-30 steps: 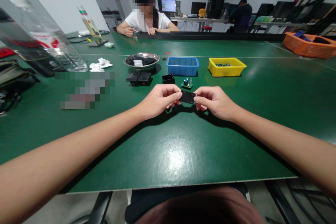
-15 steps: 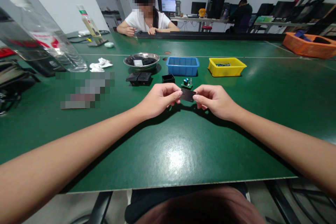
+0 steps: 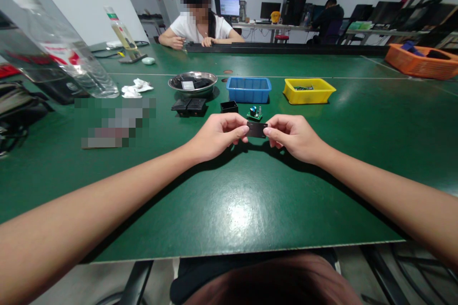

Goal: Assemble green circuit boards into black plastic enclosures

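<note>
Between my two hands, a small flat black rectangular plate is held up just over the green table. My left hand pinches its left end between thumb and fingers, and my right hand pinches the right end. Just beyond the plate lies a small green circuit board with a blue-topped part standing on it. An open black plastic box is left of the board. Farther left are black plastic cases, side by side.
A metal bowl of black parts, a blue bin and a yellow bin with small parts form a row behind. Water bottle and crumpled tissue are at left; an orange basket is far right. A person sits opposite.
The black plate has turned slightly, from tilted down at its right to nearly level. Both hands stay in almost the same place, still pinching its ends.
</note>
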Demonstrator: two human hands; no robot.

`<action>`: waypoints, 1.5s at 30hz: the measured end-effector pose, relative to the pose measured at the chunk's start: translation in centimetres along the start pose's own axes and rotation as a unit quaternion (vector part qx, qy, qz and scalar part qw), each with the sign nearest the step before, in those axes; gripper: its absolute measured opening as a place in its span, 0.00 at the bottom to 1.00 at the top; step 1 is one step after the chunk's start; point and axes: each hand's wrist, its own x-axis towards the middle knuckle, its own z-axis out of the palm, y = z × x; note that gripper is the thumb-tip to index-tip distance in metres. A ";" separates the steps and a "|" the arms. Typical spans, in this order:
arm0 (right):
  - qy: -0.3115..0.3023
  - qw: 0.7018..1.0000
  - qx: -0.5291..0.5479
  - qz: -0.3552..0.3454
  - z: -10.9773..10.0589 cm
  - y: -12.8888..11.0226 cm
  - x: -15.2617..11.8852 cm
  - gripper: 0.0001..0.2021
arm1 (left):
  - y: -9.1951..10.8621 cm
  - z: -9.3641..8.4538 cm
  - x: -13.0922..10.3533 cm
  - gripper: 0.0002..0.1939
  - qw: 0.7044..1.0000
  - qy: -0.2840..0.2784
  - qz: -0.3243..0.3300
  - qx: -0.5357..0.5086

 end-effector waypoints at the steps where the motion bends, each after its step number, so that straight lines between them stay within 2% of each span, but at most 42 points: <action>1: -0.002 1.000 0.001 0.000 0.0 0.0 0.0 0.15 | 0.0 0.0 0.0 0.25 1.000 -0.001 -0.001 0.000; 18: -0.002 1.000 0.022 -0.003 0.2 0.0 0.0 0.20 | 0.3 0.2 -0.1 0.21 1.000 0.004 -0.001 0.018; 28: 0.012 0.999 0.048 0.006 0.2 -0.3 0.0 0.23 | 0.1 0.3 0.0 0.17 0.997 0.047 0.027 0.061; 32: 0.006 0.998 0.063 -0.001 0.1 0.0 0.0 0.20 | 0.1 0.3 -0.3 0.13 0.990 0.061 0.054 0.118; 37: 0.008 0.997 0.073 -0.003 0.0 0.2 0.0 0.19 | 0.6 0.1 -0.5 0.10 0.966 0.062 0.113 0.223; 45: 0.010 0.996 0.089 -0.009 0.0 -0.1 -0.2 0.16 | 0.5 -0.3 -0.5 0.06 0.933 0.039 0.216 0.285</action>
